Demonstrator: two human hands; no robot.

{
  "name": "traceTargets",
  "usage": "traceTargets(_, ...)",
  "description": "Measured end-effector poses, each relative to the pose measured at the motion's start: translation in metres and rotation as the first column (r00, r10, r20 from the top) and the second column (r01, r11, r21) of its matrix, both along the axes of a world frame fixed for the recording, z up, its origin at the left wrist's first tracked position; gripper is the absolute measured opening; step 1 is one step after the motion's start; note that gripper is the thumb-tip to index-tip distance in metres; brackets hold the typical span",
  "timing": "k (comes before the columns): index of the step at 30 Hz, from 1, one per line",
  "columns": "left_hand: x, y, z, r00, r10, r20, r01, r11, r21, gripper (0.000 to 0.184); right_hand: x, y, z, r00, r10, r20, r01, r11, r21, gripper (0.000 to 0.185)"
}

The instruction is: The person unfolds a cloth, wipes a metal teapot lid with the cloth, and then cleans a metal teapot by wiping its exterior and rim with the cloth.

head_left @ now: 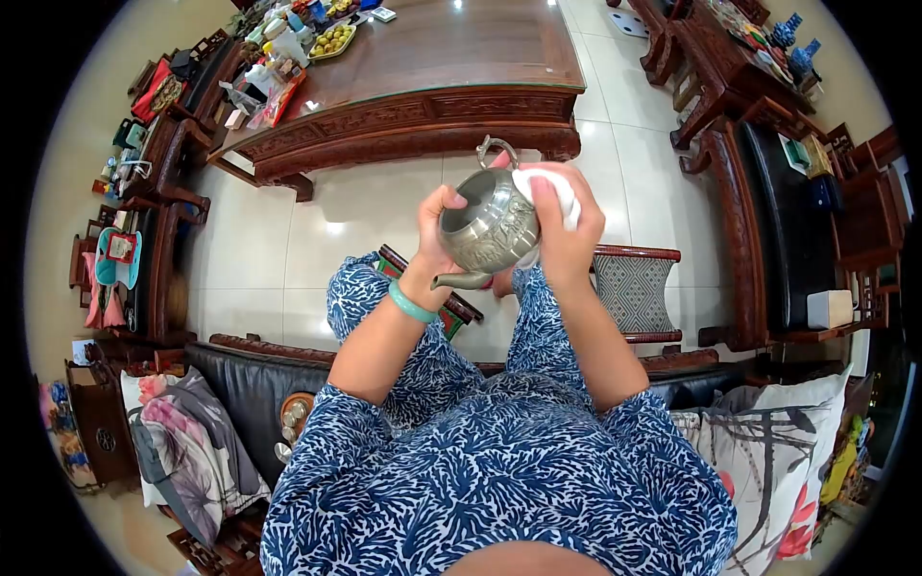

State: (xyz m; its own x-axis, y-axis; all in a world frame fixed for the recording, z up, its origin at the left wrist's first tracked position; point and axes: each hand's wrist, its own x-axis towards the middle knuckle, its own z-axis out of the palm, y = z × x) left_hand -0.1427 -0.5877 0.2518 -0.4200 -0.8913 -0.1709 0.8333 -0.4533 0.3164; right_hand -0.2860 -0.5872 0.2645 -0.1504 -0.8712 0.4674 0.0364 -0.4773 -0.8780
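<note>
A silvery metal teapot [495, 226] with raised decoration is held up over my lap, tilted so its round opening faces left. Its spout points down to the left and its curved handle is at the top. My left hand [437, 226] grips the pot's left side, thumb at the rim of the opening. On the right, my right hand [571, 216] is closed on a white cloth [552, 192] and presses it against the pot's side. Part of the cloth is hidden by my fingers.
Ahead stands a carved wooden table [423, 72] with a plate of fruit [331, 41], bottles and packets at its left. A patterned stool [636, 293] is right of my knees. Cushions [192, 446] lie on the dark sofa [254, 384].
</note>
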Motion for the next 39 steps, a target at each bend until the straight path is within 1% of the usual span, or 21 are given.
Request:
traceTargets(1,-0.001,0.0,-0.002,1.0,0.018,0.022,-0.018,0.999,-0.029,0.066,0.001,0.007,0.0,1.0,0.002,-0.002,-0.002,1.0,0.001,0.014)
traceTargets(2,-0.001,0.0,-0.005,0.998,0.039,0.043,-0.036,0.998,-0.055,0.067,0.002,0.013,0.001,0.982,-0.114,-0.15,0.075,0.966,-0.247,0.017)
traceTargets(3,0.0,0.0,-0.008,0.998,0.042,0.039,-0.04,0.998,-0.05,0.067,0.003,0.019,0.0,0.931,-0.256,-0.261,0.102,0.867,-0.487,0.021)
traceTargets(5,0.003,-0.007,-0.013,0.997,0.013,0.078,-0.007,0.997,-0.076,0.069,0.005,0.027,-0.01,0.886,-0.288,-0.364,0.011,0.797,-0.603,0.037)
traceTargets(9,0.005,-0.014,-0.027,0.999,-0.017,-0.047,0.016,1.0,-0.025,0.068,-0.001,0.018,-0.016,0.867,-0.288,-0.407,-0.083,0.721,-0.688,0.035)
traceTargets(10,0.003,-0.012,-0.024,1.0,-0.003,0.024,0.002,0.999,0.04,0.066,-0.004,0.012,-0.012,0.869,-0.284,-0.405,-0.099,0.702,-0.705,0.032)
traceTargets(11,0.004,-0.011,-0.023,1.0,-0.001,0.021,0.0,0.999,0.038,0.066,-0.003,0.007,-0.007,0.869,-0.282,-0.406,-0.103,0.701,-0.706,0.032)
traceTargets(13,0.006,-0.011,-0.02,1.0,0.011,-0.01,-0.011,0.997,0.071,0.062,-0.004,-0.004,0.001,0.967,-0.11,-0.23,-0.01,0.886,-0.463,0.021)
traceTargets(14,0.005,-0.007,-0.009,0.994,-0.086,-0.074,0.081,0.995,-0.063,0.058,-0.006,-0.01,0.001,0.965,-0.112,-0.236,-0.01,0.886,-0.464,0.021)
traceTargets(15,0.006,-0.008,-0.01,0.993,-0.087,-0.081,0.082,0.994,-0.067,0.058,-0.008,-0.016,0.001,0.993,0.099,-0.063,-0.107,0.984,-0.145,0.015)
traceTargets(16,0.007,-0.009,-0.01,0.996,-0.082,-0.031,0.081,0.996,-0.029,0.056,-0.01,-0.02,0.001,0.957,0.236,0.168,-0.264,0.95,0.165,0.013)
traceTargets(17,0.007,-0.009,-0.01,0.997,-0.078,0.017,0.077,0.997,0.012,0.054,-0.011,-0.019,0.002,0.958,0.238,0.158,-0.263,0.95,0.167,0.013)
traceTargets(19,0.007,-0.008,-0.01,0.997,-0.076,0.007,0.076,0.997,0.027,0.052,-0.011,-0.02,0.003,0.918,0.304,0.256,-0.364,0.9,0.239,0.016)
traceTargets(21,0.01,-0.009,-0.013,0.994,-0.1,0.045,0.098,0.995,0.033,0.05,-0.011,-0.019,0.0,0.915,0.314,0.254,-0.375,0.895,0.242,0.016)
traceTargets(22,0.012,-0.008,-0.013,0.99,-0.139,0.019,0.14,0.99,-0.025,0.051,-0.011,-0.018,-0.001,0.917,0.292,0.271,-0.36,0.899,0.249,0.016)
traceTargets(25,0.011,-0.006,-0.01,0.984,-0.162,-0.079,0.159,0.986,-0.045,0.052,-0.011,-0.016,-0.004,0.923,0.266,0.28,-0.34,0.903,0.262,0.016)
traceTargets(27,0.01,-0.008,-0.013,0.987,-0.153,-0.042,0.153,0.988,-0.013,0.052,-0.011,-0.016,-0.004,0.93,0.26,0.259,-0.32,0.921,0.224,0.016)
traceTargets(29,0.011,-0.009,-0.014,0.988,-0.137,0.066,0.137,0.991,-0.001,0.053,-0.011,-0.015,-0.005,0.928,0.255,0.271,-0.322,0.916,0.241,0.017)
traceTargets(31,0.012,-0.012,-0.016,0.989,-0.144,0.037,0.143,0.99,0.015,0.053,-0.01,-0.015,-0.006,0.926,0.256,0.276,-0.321,0.921,0.222,0.016)
traceTargets(33,0.014,-0.015,-0.021,0.981,-0.195,-0.018,0.193,0.979,-0.063,0.056,-0.01,-0.013,-0.006,0.936,0.249,0.248,-0.303,0.929,0.212,0.016)
traceTargets(39,0.014,-0.01,-0.016,0.942,-0.297,-0.155,0.274,0.949,-0.154,0.067,-0.01,-0.007,-0.003,0.958,0.233,0.167,-0.259,0.953,0.157,0.015)
